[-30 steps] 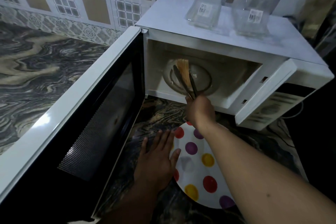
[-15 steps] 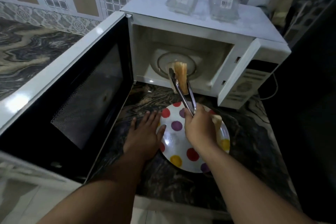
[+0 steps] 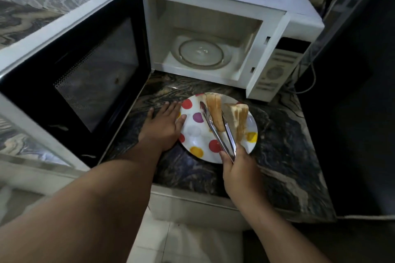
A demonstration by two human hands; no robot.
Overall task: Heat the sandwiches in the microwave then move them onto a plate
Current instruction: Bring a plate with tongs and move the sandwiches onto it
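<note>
Steel tongs (image 3: pixel 218 132) gripped by right hand (image 3: pixel 239 168) over plate (image 3: pixel 192 132).

Your left hand (image 3: pixel 163 127): palm down, fingers straight and spread, flat on desk (image 3: pixel 277 134), thumb against plate (image 3: pixel 193 132) rim. Left forearm runs in from lower left. Your right hand (image 3: pixel 239 168): fingers curled round tongs (image 3: pixel 215 128) handle end, grip tight. Right forearm enters from lower right, wrist straight.

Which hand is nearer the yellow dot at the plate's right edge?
Right. The right hand, gripping the tongs, sits just below the yellow dot; the left hand presses the plate's opposite rim.
</note>
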